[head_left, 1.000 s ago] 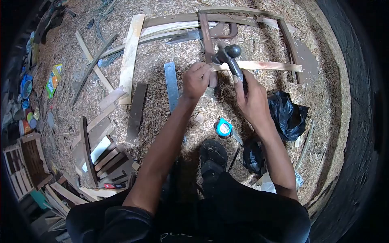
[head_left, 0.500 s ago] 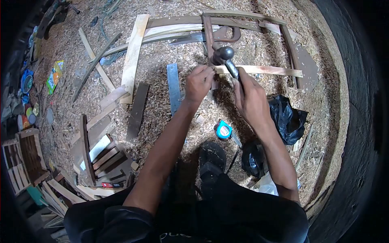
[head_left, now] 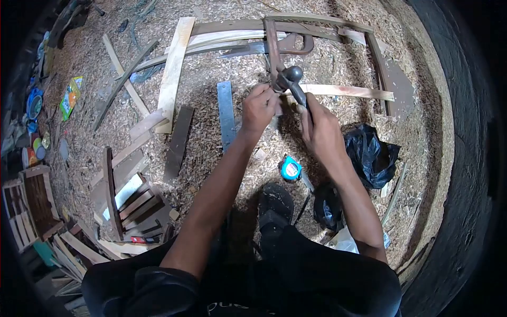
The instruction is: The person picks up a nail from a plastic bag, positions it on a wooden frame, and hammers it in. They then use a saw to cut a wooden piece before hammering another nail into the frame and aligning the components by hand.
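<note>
My right hand (head_left: 323, 124) is wrapped round the handle of a hammer (head_left: 292, 79) with a dark rounded head. The hammer head is at the corner where a pale wooden slat (head_left: 346, 91) meets a brown upright (head_left: 272, 45) of a wooden frame. Right beside that corner, my left hand (head_left: 259, 108) is closed with its fingertips pinched together; whatever they hold is hidden. The slat runs across to the frame's far brown side piece (head_left: 379, 63). Behind the upright lies a handsaw (head_left: 296, 44) with a brown handle.
Wood shavings cover the ground. A metal strip (head_left: 226, 113), a blue tape measure (head_left: 290, 168) and a black plastic bag (head_left: 372, 156) lie near my arms. Loose boards (head_left: 177, 68) are at the left, and wooden crates (head_left: 39, 198) stand at the lower left.
The hammer head has dropped slightly toward the frame's corner, with my right hand shifting a little left. My left hand stays nearly in place.
</note>
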Demonstrator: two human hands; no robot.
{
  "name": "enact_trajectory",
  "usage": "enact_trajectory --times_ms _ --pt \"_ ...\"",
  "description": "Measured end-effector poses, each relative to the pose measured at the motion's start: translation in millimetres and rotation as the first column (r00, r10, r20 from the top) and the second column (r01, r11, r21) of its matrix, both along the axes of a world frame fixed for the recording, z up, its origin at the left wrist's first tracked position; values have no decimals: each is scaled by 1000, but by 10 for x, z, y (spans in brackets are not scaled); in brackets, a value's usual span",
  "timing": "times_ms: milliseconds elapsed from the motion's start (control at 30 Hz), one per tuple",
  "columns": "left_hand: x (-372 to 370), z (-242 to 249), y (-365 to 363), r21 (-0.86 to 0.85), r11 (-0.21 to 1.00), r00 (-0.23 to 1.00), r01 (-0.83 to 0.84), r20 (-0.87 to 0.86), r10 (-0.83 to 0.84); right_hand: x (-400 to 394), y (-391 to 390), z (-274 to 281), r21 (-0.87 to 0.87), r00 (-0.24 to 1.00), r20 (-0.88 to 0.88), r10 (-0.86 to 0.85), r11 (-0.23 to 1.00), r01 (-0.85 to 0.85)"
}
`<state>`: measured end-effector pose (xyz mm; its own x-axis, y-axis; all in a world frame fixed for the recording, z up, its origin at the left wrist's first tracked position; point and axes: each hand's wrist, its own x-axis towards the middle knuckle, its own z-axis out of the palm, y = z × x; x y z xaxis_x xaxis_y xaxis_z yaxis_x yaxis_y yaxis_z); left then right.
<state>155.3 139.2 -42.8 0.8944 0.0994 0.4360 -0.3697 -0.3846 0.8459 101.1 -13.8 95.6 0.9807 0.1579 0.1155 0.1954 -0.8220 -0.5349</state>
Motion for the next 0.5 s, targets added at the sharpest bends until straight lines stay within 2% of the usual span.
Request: enact_trajectory --times_ms 100,200,300,367,400,500 --pt "-6 -13 24 -4 999 999 37 6 -37 25 -28 5 41 998 55 17 999 -19" --pt "29 -19 110 -155 972 977 177 -94 -193 24 -44 -5 82 993 121 -4 997 -6" --pt "16 69 123 -393 908 955 146 -184 -233 5 -68 -5 77 998 67 -15 997 9" --pt "120 -98 217 -165 962 965 219 -110 -239 6 -65 -4 50 1000 1 -25 998 25" --pt "154 -91 258 -44 969 967 243 -73 -245 6 -64 -12 52 1000 23 -17 999 15" --pt "169 -83 297 -97 959 922 266 -266 -283 9 -58 -31 55 998 58 -1 998 -2"
